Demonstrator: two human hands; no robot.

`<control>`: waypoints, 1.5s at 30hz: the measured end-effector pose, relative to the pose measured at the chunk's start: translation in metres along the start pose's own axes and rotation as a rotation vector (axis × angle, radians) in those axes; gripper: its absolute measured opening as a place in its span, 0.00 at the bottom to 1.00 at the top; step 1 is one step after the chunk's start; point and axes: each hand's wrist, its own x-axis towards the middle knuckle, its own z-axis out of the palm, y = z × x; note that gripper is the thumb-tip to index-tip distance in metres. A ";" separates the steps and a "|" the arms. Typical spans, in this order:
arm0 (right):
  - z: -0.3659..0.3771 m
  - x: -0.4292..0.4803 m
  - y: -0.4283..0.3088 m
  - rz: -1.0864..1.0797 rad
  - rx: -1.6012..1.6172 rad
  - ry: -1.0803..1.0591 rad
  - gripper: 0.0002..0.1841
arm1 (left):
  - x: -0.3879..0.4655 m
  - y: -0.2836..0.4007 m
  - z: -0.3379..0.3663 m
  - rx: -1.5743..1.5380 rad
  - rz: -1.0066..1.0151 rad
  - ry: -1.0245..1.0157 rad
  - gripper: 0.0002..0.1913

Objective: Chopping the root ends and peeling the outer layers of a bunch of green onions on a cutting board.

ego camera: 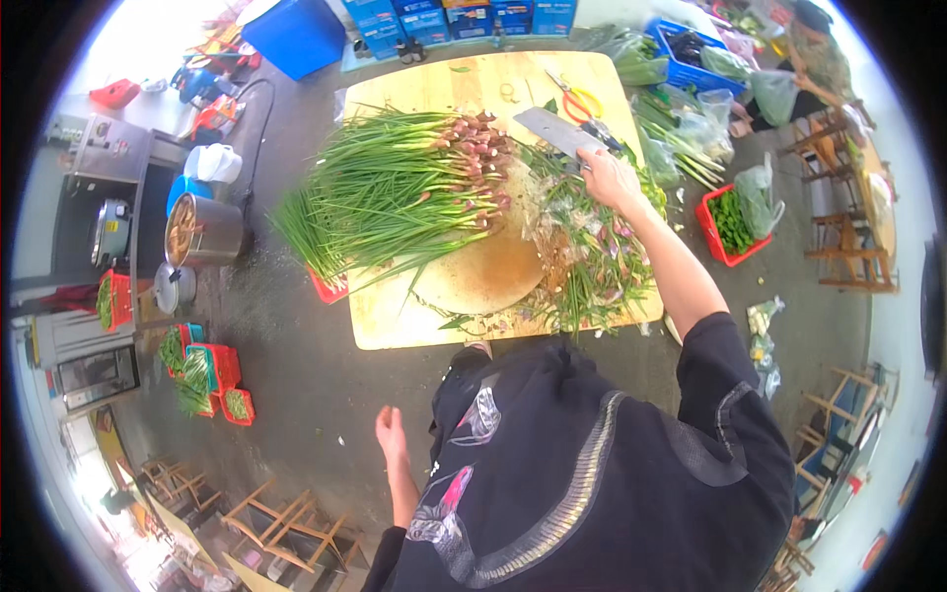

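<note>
My right hand (610,177) is at the right part of a wooden table (414,85), on or at a cleaver (560,132) that lies over vegetable trimmings (603,259); its handle end is partly hidden, so the grip is unclear. Left of the trimmings, a big pile of spring onions (399,177) lies with reddish bulbs toward the right, partly over a round cutting board (488,274). Scissors with orange and yellow handles (579,102) lie beyond the cleaver. My left hand (391,428) hangs beside my body, away from the table, with nothing visible in it.
A red basket of leafy greens (732,226) and bagged vegetables (699,129) stand on the floor at the right. At the left are a large metal pot (211,231) and several vegetable baskets (222,366). Another person (814,59) sits at the upper right, holding a plastic bag.
</note>
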 end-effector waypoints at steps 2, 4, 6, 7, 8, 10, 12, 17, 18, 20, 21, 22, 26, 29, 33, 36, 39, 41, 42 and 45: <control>0.015 0.030 -0.008 -0.052 0.048 0.037 0.19 | -0.029 -0.063 -0.017 0.042 -0.049 -0.051 0.28; 0.032 0.060 -0.007 -0.079 0.078 0.067 0.15 | -0.076 -0.113 -0.018 0.130 0.004 -0.043 0.28; 0.060 0.097 -0.014 -0.116 0.088 0.073 0.15 | -0.136 -0.169 -0.028 0.241 -0.060 0.073 0.26; 0.059 0.105 -0.005 -0.081 0.049 0.104 0.14 | -0.160 -0.155 -0.023 0.454 -0.236 0.018 0.26; 0.057 0.114 0.007 -0.062 0.043 0.090 0.16 | -0.169 -0.138 -0.019 0.451 -0.239 0.022 0.26; 0.062 0.135 0.008 -0.079 0.063 0.112 0.17 | -0.176 -0.116 -0.011 0.410 -0.239 0.064 0.26; 0.073 0.156 0.002 -0.063 0.086 0.073 0.19 | -0.187 -0.107 -0.007 0.371 -0.250 0.107 0.26; 0.101 0.178 -0.002 -0.047 0.077 0.018 0.18 | -0.204 -0.094 -0.002 0.292 -0.273 0.162 0.26; 0.105 0.176 -0.006 -0.054 0.086 0.006 0.18 | -0.209 -0.093 -0.002 0.277 -0.280 0.172 0.26; 0.109 0.180 -0.012 -0.051 0.074 -0.049 0.19 | -0.218 -0.093 -0.002 0.248 -0.292 0.189 0.26; 0.115 0.181 -0.009 -0.058 0.075 -0.059 0.19 | -0.223 -0.095 -0.004 0.236 -0.296 0.194 0.26; 0.118 0.184 -0.005 -0.046 0.097 -0.022 0.21 | -0.228 -0.097 -0.005 0.222 -0.300 0.201 0.26; 0.130 0.201 0.012 -0.025 0.135 -0.049 0.27 | -0.252 -0.109 -0.003 0.160 -0.308 0.212 0.26; 0.127 0.205 0.013 -0.009 0.162 -0.103 0.30 | -0.266 -0.120 -0.006 0.115 -0.301 0.228 0.26; 0.115 0.184 0.014 0.026 0.152 -0.254 0.31 | -0.281 -0.172 -0.028 0.080 -0.305 0.249 0.25; 0.092 0.156 -0.003 -0.070 -0.108 -0.184 0.23 | -0.248 -0.172 -0.029 0.098 -0.224 0.299 0.22; 0.063 0.097 -0.002 -0.288 0.056 0.320 0.18 | -0.194 -0.116 -0.029 -0.064 -0.218 0.333 0.17; 0.031 0.040 -0.004 -0.277 0.244 0.269 0.17 | -0.128 -0.078 -0.045 -0.290 -0.165 0.211 0.12; 0.019 0.000 -0.001 -0.224 0.310 0.275 0.17 | -0.096 -0.032 -0.039 -0.204 -0.148 0.147 0.15; 0.010 -0.113 -0.047 0.192 0.576 0.033 0.17 | -0.004 0.027 -0.023 0.014 0.144 0.135 0.19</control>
